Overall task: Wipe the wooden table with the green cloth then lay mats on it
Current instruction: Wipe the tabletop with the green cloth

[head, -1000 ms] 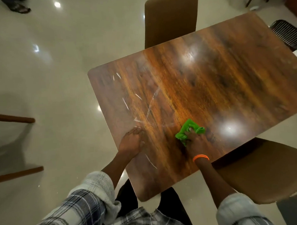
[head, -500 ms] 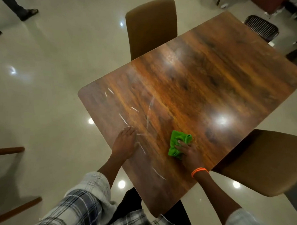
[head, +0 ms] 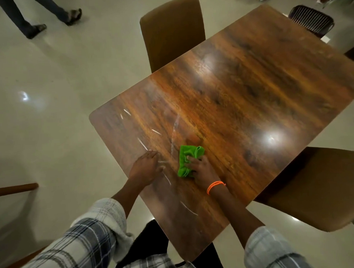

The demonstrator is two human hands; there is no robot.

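Note:
A glossy wooden table (head: 241, 103) fills the middle of the view, with pale scratch-like streaks near its left end. My right hand (head: 202, 168), an orange band on its wrist, presses a crumpled green cloth (head: 186, 160) onto the table near the front edge. My left hand (head: 146, 168) rests flat on the tabletop just left of the cloth, fingers together and holding nothing. No mats are in view.
A brown chair (head: 172, 29) stands at the table's far side and another brown chair (head: 318, 189) at the near right. A dark slatted chair (head: 312, 18) is at the far right corner. A person's legs (head: 37, 16) stand top left. A wooden rail (head: 15, 188) juts in from the left.
My right hand has slid the green cloth leftward along the table, closer to my left hand. The left hand has stayed planted. The view has shifted.

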